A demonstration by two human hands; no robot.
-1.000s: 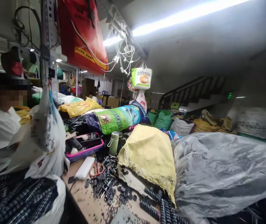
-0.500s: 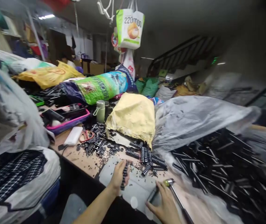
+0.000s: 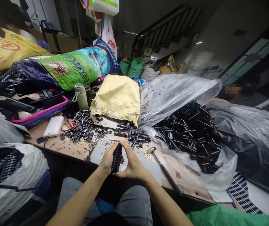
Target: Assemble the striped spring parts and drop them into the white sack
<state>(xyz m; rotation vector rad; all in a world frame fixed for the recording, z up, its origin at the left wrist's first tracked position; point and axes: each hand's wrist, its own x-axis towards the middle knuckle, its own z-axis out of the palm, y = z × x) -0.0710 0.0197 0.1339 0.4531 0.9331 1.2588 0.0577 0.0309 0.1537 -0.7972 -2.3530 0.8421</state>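
Note:
At the table's front edge, my left hand [image 3: 108, 159] is closed round a black studded bar [image 3: 116, 161] with rows of small squares. My right hand [image 3: 133, 163] grips the same bar from the other side, fingers at its top end and thumb at its bottom end. A smooth black piece seems to lie against the studded side, partly hidden by my fingers. Beneath is a pale sheet [image 3: 99, 150] on the table. Right of my hands lies a hammer [image 3: 159, 160] with a yellow-tipped head. More studded black pieces [image 3: 132, 133] are heaped just beyond.
A yellow sack [image 3: 117, 97] stands behind the heap. To the right, a clear plastic bag [image 3: 167, 94] spills black bars [image 3: 191, 128]. Scissors [image 3: 69, 125], a white box [image 3: 53, 126], a green bottle [image 3: 81, 96] and a pink-rimmed basket [image 3: 42, 110] sit left. A filled white sack [image 3: 30, 163] stands lower left.
My right hand has moved left from beside the hammer, bringing a black piece to the studded one in my left hand. Both hands now meet on it. The view has turned right and down.

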